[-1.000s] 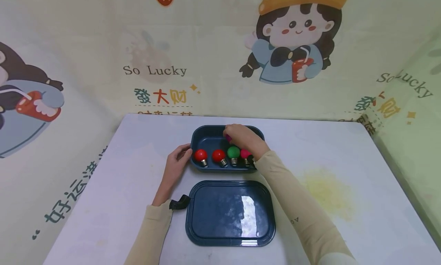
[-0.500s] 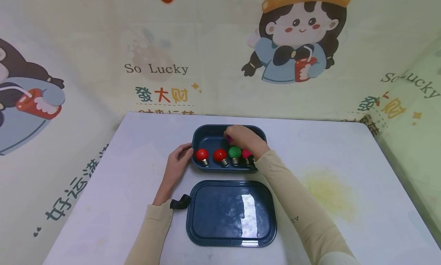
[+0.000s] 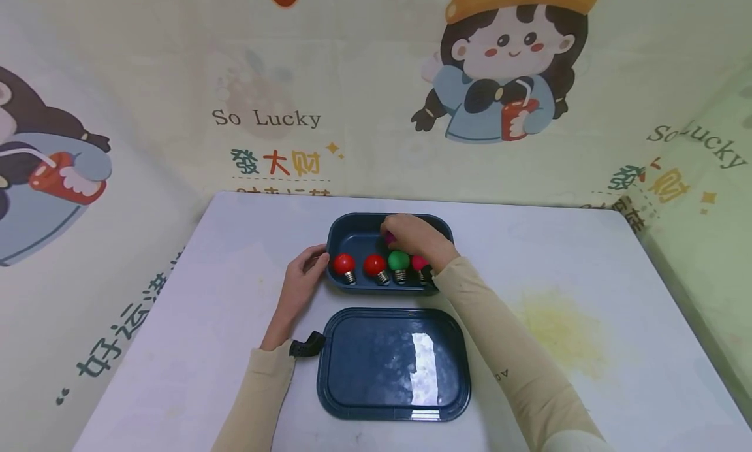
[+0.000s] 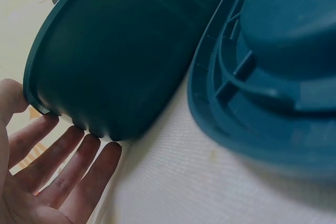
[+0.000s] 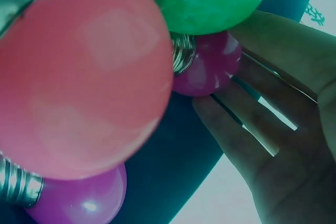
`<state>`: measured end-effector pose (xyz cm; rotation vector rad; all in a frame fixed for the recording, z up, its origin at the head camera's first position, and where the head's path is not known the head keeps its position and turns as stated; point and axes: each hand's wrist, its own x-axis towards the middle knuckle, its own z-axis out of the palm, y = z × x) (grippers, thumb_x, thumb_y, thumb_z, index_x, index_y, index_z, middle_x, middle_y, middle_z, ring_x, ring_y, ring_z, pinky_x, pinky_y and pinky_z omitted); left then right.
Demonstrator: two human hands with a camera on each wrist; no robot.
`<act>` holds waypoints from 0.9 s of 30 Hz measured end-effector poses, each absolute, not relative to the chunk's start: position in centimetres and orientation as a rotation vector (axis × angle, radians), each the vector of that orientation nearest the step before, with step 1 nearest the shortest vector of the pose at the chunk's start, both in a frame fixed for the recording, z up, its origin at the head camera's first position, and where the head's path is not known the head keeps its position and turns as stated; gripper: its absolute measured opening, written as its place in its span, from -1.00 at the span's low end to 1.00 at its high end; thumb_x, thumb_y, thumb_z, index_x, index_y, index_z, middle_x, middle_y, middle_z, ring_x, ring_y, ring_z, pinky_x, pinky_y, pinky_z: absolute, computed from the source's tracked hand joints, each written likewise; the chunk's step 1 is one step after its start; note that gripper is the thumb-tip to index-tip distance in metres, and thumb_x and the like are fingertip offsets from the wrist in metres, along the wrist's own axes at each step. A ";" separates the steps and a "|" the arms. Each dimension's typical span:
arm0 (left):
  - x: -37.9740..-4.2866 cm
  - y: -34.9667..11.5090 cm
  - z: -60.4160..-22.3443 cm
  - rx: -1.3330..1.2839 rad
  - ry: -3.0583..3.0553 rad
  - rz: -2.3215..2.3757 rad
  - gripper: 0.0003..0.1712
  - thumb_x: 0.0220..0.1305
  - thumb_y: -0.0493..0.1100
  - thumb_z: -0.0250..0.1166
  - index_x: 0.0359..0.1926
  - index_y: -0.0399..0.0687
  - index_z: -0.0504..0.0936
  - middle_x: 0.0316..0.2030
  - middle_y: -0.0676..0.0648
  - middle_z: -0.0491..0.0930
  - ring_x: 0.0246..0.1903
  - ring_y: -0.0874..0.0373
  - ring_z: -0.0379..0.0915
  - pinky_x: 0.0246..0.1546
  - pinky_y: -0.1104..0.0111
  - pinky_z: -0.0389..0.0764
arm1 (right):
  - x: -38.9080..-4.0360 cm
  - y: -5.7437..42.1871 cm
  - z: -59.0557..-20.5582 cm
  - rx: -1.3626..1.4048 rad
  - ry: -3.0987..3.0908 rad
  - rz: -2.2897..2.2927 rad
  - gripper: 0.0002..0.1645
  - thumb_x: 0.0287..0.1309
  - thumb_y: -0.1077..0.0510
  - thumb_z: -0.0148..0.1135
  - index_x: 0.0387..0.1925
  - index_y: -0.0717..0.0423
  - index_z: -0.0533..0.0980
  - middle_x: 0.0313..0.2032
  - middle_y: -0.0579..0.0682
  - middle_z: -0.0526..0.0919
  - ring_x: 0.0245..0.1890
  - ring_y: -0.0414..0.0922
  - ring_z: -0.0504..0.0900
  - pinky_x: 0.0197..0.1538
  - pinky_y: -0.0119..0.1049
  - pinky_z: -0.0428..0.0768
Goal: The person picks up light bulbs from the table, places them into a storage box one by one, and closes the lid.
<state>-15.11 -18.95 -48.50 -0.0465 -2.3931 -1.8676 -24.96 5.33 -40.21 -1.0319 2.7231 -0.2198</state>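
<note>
Inside a dark blue plastic box (image 3: 352, 233), my right hand (image 3: 417, 235) pinches a purple light bulb (image 5: 207, 72) between thumb and fingers; its screw base shows in the right wrist view. Along the box's near side lie red bulbs (image 3: 344, 264) (image 3: 375, 265), a green bulb (image 3: 399, 260) and a pink bulb (image 3: 420, 262). A second purple bulb (image 5: 84, 198) shows below the pink one in the right wrist view. My left hand (image 3: 302, 272) touches the box's left end, thumb at the rim and straight fingers (image 4: 76, 166) against the outer wall.
A dark blue lid (image 3: 393, 367) lies flat on the white table (image 3: 558, 275), just in front of the box. Black wrist gear (image 3: 308, 345) on the left arm overlaps the lid's left edge. A printed cloth (image 3: 364, 112) hangs behind the table.
The head view shifts slightly. Both hands stay nearly where they were, the right with the purple light bulb, and the box, lid and other bulbs keep their places.
</note>
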 end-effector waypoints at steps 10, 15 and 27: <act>-14.5 -18.5 -46.9 -0.037 -2.429 -1.880 -0.54 0.48 -0.14 0.15 0.28 -0.32 0.48 0.24 -0.31 0.50 0.23 -0.13 0.46 0.04 0.70 0.44 | -24.5 5.9 -39.4 -1.068 2.747 -0.247 -0.72 0.22 0.23 0.35 -0.03 0.22 0.66 -0.06 0.10 0.71 -0.07 0.00 0.65 0.12 -0.17 0.62; -13.6 -18.0 -45.0 -0.038 -2.462 -1.845 -0.54 0.48 -0.17 0.14 0.27 -0.36 0.47 0.22 -0.32 0.50 0.22 -0.13 0.47 0.04 0.70 0.44 | -24.1 6.2 -38.6 -1.063 2.757 -0.281 -0.72 0.23 0.23 0.35 -0.03 0.23 0.66 -0.08 0.10 0.71 -0.09 0.00 0.63 0.08 -0.17 0.63; -15.0 -19.0 -48.3 -0.026 -2.434 -1.847 -0.51 0.48 -0.05 0.16 0.29 -0.22 0.49 0.25 -0.25 0.50 0.21 -0.10 0.47 0.03 0.72 0.42 | -22.6 6.9 -37.2 -0.986 2.810 -0.254 -0.54 0.21 0.15 0.38 0.12 0.21 0.59 0.01 0.12 0.66 0.00 0.00 0.61 0.14 -0.16 0.61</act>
